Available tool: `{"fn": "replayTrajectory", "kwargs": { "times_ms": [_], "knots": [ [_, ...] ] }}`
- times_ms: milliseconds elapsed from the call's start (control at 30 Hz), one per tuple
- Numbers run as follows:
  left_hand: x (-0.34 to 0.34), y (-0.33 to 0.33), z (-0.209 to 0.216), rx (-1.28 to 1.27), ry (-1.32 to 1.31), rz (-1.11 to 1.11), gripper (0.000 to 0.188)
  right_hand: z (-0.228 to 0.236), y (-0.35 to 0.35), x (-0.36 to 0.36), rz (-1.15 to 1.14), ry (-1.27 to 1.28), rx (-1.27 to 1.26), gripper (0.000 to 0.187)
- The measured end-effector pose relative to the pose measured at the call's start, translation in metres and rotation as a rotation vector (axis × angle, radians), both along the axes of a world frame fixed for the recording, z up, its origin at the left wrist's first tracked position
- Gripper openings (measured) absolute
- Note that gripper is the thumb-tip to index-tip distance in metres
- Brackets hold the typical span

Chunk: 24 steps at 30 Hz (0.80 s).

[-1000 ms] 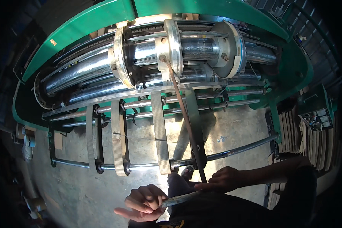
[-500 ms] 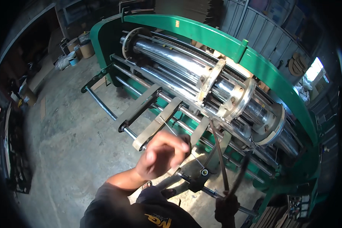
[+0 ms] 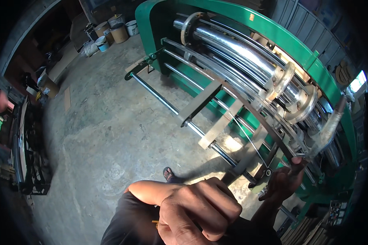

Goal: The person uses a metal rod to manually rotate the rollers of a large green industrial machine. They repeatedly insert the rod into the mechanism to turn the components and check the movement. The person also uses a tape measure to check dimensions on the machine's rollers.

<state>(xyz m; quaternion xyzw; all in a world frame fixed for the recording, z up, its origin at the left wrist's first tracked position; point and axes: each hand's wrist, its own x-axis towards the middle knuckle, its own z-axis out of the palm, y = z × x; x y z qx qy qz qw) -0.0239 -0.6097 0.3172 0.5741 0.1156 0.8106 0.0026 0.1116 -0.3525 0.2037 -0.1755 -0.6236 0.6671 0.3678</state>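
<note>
My left hand (image 3: 200, 208) is a closed fist close in front of my dark shirt, knuckles up; whatever the fingers hold, if anything, is hidden. Lower right, my right hand (image 3: 285, 181) is closed around the lower end of a long dark flat strip (image 3: 270, 128), which slants up and left across the machine's rods. A second, pale shiny piece like a blade (image 3: 325, 132) rises up and right from the same hand; whether the two are joined I cannot tell. Behind them stands a green-framed machine (image 3: 237, 12) with shiny steel rollers (image 3: 241, 51) and ring-shaped collars (image 3: 306, 104).
Flat grey arms (image 3: 202, 102) stick out from the machine onto a long steel rod (image 3: 157, 96). A thin cord (image 3: 249, 139) runs down beside them. Several buckets and drums (image 3: 118, 32) stand on the concrete floor (image 3: 94, 134) at the far left. A dark rack (image 3: 22, 163) stands left.
My view has swung left, so the machine sits further right. The left hand has come down and nearer, curling into a fist. The right hand has risen with the strips, which now spread apart.
</note>
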Motion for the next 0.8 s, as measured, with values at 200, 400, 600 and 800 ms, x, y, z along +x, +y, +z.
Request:
{"fn": "replayTrajectory", "kwargs": {
  "times_ms": [200,400,600,800],
  "knots": [
    [-0.084,-0.126,0.033,0.006,-0.039,0.087,0.025,0.077,-0.133,-0.155,0.298,0.945,0.388,0.041],
    [-0.185,-0.222,0.035,-0.060,-0.037,-0.177,0.026,0.058,-0.207,-0.262,0.242,0.630,-0.160,0.060],
    [-0.280,-0.266,0.013,0.028,-0.197,-0.082,0.038,0.012,-0.213,-0.357,0.268,0.679,-0.146,0.057],
    [-0.431,-0.311,0.011,-0.270,-0.340,-0.463,0.011,-0.009,-0.253,-0.506,0.394,0.639,-0.319,0.058]
  ]
}}
